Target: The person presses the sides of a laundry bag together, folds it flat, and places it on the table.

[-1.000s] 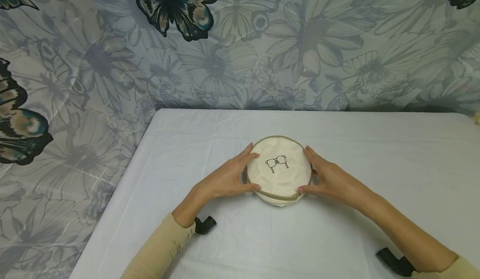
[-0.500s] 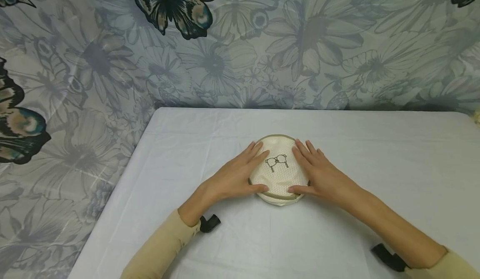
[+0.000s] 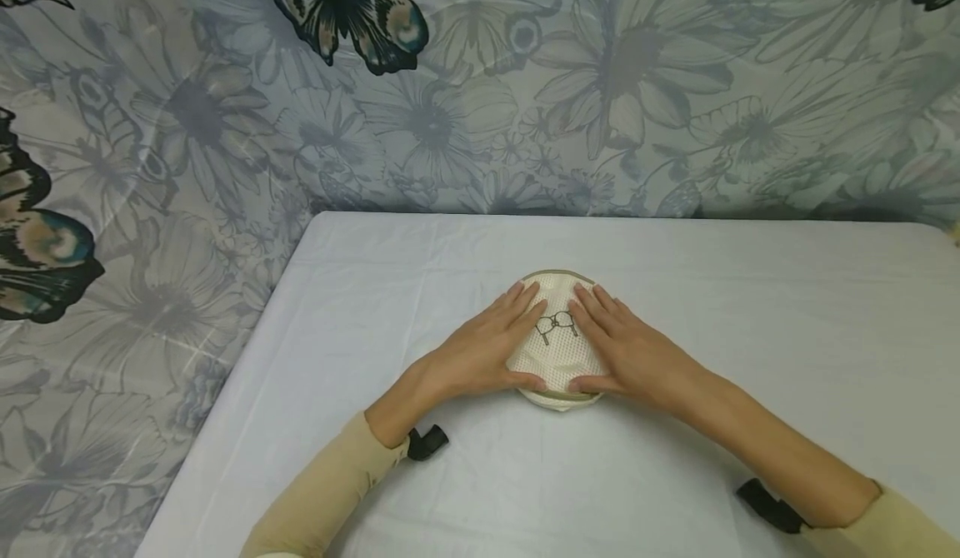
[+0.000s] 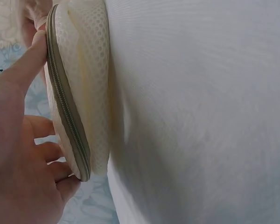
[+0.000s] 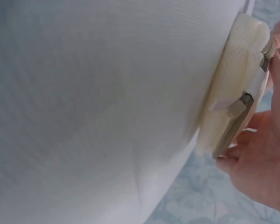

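Note:
A round cream mesh laundry bag (image 3: 557, 356) lies flat near the middle of the table, with a dark bra-like outline stitched on its top. My left hand (image 3: 480, 348) rests on the bag's left part, fingers extended across the top and thumb at the near edge. On the opposite side, my right hand (image 3: 647, 360) lies the same way, its fingers reaching in from the right. The left wrist view shows an olive zipper (image 4: 69, 109) running round the rim. A zipper pull (image 5: 236, 109) and a white tag (image 5: 255, 85) show in the right wrist view.
A white cloth (image 3: 420, 275) covers the table. Behind and to the left hangs a grey floral curtain or wall covering (image 3: 480, 133) with butterfly prints. Black wrist devices (image 3: 427, 442) sit at the cuffs of the beige sleeves (image 3: 330, 487).
Both hands have moved inward from the bag's side edges onto its top, closer to each other. The fingers went from holding the rim to lying straight. The bag stays in nearly the same place.

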`<action>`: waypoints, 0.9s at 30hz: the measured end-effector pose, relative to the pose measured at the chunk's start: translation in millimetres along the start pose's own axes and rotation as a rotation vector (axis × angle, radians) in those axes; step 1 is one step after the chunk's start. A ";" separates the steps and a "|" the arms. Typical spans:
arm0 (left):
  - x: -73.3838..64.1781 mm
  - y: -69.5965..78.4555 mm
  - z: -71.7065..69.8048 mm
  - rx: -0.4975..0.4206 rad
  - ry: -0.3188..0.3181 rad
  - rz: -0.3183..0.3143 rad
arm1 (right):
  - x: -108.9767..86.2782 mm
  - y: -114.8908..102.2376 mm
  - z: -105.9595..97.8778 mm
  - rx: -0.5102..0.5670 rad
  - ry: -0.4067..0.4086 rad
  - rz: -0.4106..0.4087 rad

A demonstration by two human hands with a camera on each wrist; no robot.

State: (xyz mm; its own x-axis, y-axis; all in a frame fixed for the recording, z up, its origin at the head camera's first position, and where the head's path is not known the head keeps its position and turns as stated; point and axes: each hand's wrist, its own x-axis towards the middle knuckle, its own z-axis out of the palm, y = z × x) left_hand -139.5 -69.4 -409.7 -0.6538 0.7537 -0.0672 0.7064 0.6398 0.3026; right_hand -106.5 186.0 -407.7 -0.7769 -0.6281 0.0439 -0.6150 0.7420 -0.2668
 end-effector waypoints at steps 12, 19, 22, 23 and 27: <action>3.7 -0.1 5.1 0.055 -0.055 0.009 | 1.1 -1.3 5.0 -0.023 -0.024 0.011; 6.0 1.5 2.8 0.049 -0.087 -0.005 | 2.1 -0.4 5.7 -0.021 -0.039 0.012; 7.0 2.9 2.2 0.039 -0.101 -0.016 | 2.6 0.2 6.8 -0.029 -0.044 0.011; 7.4 3.4 2.3 0.037 -0.106 -0.021 | 2.9 0.3 7.2 -0.031 -0.047 0.011; 8.8 5.6 2.7 0.042 -0.122 -0.035 | 3.7 -0.2 8.5 -0.032 -0.063 0.021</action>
State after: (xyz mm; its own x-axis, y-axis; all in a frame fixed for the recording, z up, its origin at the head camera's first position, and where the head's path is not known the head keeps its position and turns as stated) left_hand -140.6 -58.7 -411.1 -0.6423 0.7417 -0.1934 0.6961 0.6701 0.2578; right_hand -108.1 181.5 -415.7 -0.7804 -0.6248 -0.0223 -0.6033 0.7619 -0.2356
